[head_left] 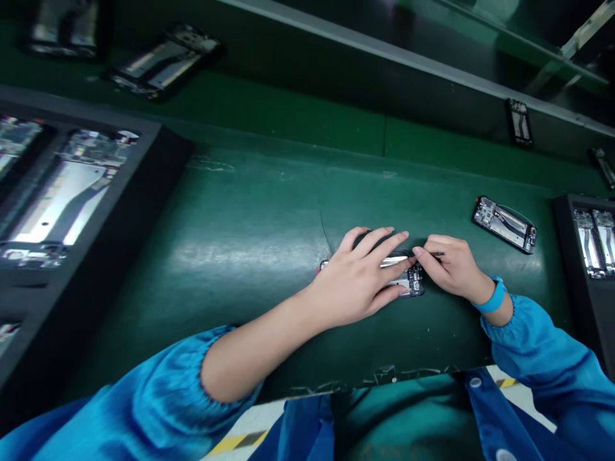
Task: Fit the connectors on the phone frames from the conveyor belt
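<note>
An opened phone body (413, 280) lies flat on the green mat (250, 211), largely covered by my left hand (362, 275). The fingers of that hand are spread over the phone, with the index finger reaching its right end and the thumb along its near edge. My right hand (449, 264) is closed in a pinch around a thin dark tool (438, 254) at the phone's right end. The tool's tip is hidden beside my left index fingertip. What lies under my left palm cannot be seen.
Another opened phone (505, 224) lies at the right, near a dark tray (560, 218) of phone bodies. A large dark tray (148, 147) with phones stands at the left. More phones (166, 61) lie along the back strip, below a metal rail (346, 41).
</note>
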`<state>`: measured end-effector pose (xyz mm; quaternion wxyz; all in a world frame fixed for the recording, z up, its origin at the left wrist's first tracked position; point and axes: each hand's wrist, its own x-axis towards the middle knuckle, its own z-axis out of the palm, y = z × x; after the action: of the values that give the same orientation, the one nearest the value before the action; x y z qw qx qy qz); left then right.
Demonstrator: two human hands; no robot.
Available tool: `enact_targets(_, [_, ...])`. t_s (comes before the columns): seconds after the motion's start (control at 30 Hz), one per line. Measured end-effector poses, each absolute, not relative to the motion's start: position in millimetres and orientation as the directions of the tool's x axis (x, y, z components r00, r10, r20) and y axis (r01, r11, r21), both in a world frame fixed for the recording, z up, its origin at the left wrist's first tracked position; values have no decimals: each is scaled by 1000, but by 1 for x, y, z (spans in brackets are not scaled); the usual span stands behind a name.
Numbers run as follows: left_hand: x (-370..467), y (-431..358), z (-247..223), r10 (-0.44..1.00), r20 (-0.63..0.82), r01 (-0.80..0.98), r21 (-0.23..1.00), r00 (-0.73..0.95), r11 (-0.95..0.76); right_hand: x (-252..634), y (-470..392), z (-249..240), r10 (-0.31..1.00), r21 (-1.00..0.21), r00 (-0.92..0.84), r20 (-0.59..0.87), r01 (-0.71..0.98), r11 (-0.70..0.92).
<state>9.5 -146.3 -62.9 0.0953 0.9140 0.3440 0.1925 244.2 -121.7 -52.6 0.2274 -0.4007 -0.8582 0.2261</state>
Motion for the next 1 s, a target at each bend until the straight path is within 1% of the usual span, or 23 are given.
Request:
enact_targets(0.3, [10, -146, -63, 670, 298, 599, 301, 680, -742, 243, -123, -55, 790, -529, -555, 259, 603, 597])
enact_targets(0.53, [10, -146, -63, 666, 304, 599, 292, 681, -745, 244, -123, -56, 790, -544, -553, 265, 590, 596])
enact_targets(0.73, [11, -146, -63, 663, 308, 596, 291, 682, -748, 245, -124, -57, 759, -470, -582, 291, 604, 643])
enact_targets(1.0, [10, -146, -64, 673, 302, 601, 302, 676, -740, 247, -123, -57, 774, -505, -557, 302, 595, 625])
